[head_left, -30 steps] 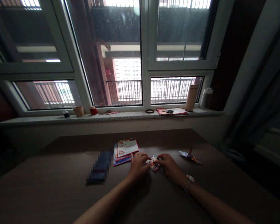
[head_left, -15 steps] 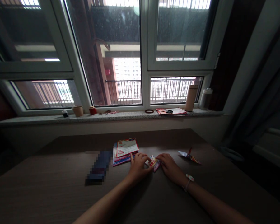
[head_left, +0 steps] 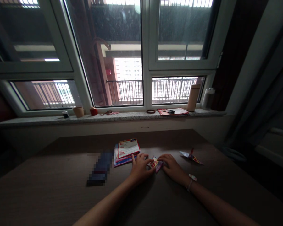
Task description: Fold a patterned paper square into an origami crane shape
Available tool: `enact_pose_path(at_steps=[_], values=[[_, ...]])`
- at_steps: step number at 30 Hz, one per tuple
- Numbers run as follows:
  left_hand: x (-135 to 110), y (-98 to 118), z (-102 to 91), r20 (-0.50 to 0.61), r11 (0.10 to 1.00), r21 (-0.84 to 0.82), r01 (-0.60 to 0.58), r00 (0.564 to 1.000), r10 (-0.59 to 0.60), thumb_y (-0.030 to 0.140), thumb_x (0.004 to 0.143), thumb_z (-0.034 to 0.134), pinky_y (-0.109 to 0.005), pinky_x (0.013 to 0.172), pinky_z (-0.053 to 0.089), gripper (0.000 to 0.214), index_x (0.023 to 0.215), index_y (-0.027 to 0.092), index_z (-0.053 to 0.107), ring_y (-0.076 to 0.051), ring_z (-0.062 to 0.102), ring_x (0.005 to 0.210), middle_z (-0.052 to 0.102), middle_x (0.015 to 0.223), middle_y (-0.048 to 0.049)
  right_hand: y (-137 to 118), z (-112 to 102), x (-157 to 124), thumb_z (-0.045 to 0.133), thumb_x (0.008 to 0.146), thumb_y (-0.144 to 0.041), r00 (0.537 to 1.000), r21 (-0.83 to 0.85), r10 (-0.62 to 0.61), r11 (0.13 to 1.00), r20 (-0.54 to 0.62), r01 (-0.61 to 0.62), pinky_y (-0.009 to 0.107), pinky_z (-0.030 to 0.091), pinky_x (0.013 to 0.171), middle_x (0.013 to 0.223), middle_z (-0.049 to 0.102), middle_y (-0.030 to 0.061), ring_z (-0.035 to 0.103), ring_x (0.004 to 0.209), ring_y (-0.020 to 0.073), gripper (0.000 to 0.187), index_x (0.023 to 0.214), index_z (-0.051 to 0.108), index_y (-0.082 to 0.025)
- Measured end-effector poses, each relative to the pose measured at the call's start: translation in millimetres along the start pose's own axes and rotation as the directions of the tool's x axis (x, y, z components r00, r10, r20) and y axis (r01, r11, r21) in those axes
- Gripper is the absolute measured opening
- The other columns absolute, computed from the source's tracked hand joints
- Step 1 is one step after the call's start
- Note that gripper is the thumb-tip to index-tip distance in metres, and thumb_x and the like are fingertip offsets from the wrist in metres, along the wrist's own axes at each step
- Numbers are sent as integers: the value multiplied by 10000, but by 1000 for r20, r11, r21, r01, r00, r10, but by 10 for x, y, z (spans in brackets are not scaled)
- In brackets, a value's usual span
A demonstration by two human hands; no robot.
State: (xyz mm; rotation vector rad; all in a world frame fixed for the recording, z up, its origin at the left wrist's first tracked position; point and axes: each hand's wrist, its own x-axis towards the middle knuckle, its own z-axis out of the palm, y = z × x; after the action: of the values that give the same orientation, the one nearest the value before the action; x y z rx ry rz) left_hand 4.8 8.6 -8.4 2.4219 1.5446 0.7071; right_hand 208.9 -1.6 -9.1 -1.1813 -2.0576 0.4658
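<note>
A small folded piece of printed paper (head_left: 155, 164) lies on the dark wooden table (head_left: 49, 194), pinched from both sides. My left hand (head_left: 139, 169) grips its left edge with curled fingers. My right hand (head_left: 171, 167) presses and pinches its right edge; a bracelet sits on that wrist. A finished folded paper figure (head_left: 191, 158) rests on the table to the right of my right hand. A stack of printed leaflets (head_left: 126, 150) lies just beyond my left hand.
A blurred dark flat object (head_left: 99, 168) lies left of the leaflets. The stone windowsill (head_left: 122, 117) holds a paper cup (head_left: 78, 111), a red pot (head_left: 93, 111), scissors on red paper (head_left: 171, 111), a tall bottle (head_left: 193, 98) and a grey jug (head_left: 207, 98). Curtains hang at right.
Both hands stay on the folded paper; the fingers have shifted slightly and the paper has turned a little between them. The view has nudged upward.
</note>
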Motion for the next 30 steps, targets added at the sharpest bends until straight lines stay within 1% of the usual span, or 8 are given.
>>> enact_pose_path(at_steps=[4, 11, 15, 23, 30], values=[[3, -1, 2, 8, 1000, 6, 2, 1000, -2, 413, 739, 704, -683, 1079, 16, 329, 1064, 362, 685, -312, 396, 1232, 550, 1257, -35, -17, -4, -4, 556, 790, -157, 1000, -24, -14, 1000, 6, 14, 411, 383, 984, 1076, 624, 63, 517, 1066, 228, 289, 1046, 662, -236], [-7, -6, -1, 3, 1000, 17, -8, 1000, 8, 439, 736, 705, -701, 1063, 20, 354, 1083, 379, 672, -321, 397, 1238, 552, 1252, -39, -19, 6, -16, 641, 764, -201, 1000, -53, -20, 998, 12, 21, 401, 375, 983, 1088, 603, 62, 505, 1072, 231, 288, 1049, 665, -238], [-3, -14, 13, -4, 1000, 15, -9, 1000, 9, 435, 724, 717, -702, 1059, 18, 363, 1080, 380, 669, -319, 402, 1239, 553, 1248, -40, -31, 0, -16, 652, 769, -220, 1000, -64, -13, 998, 19, 15, 415, 366, 996, 1083, 600, 62, 504, 1070, 233, 274, 1041, 673, -249], [-9, -2, 12, 1, 999, 35, -9, 1000, 9, 437, 726, 712, -700, 1060, 39, 407, 1124, 382, 647, -322, 395, 1247, 545, 1258, -51, -25, -3, -8, 657, 777, -218, 999, -54, -21, 998, 24, 22, 394, 376, 986, 1096, 599, 61, 499, 1077, 231, 265, 1039, 682, -247], [-20, 17, 5, 18, 996, 86, -1, 1000, 0, 497, 754, 670, -676, 1081, 50, 453, 1194, 411, 610, -319, 371, 1274, 515, 1309, -44, -18, -1, -8, 666, 777, -238, 999, -62, -6, 998, 37, 8, 375, 370, 996, 1115, 592, 60, 487, 1092, 225, 271, 1048, 679, -238]])
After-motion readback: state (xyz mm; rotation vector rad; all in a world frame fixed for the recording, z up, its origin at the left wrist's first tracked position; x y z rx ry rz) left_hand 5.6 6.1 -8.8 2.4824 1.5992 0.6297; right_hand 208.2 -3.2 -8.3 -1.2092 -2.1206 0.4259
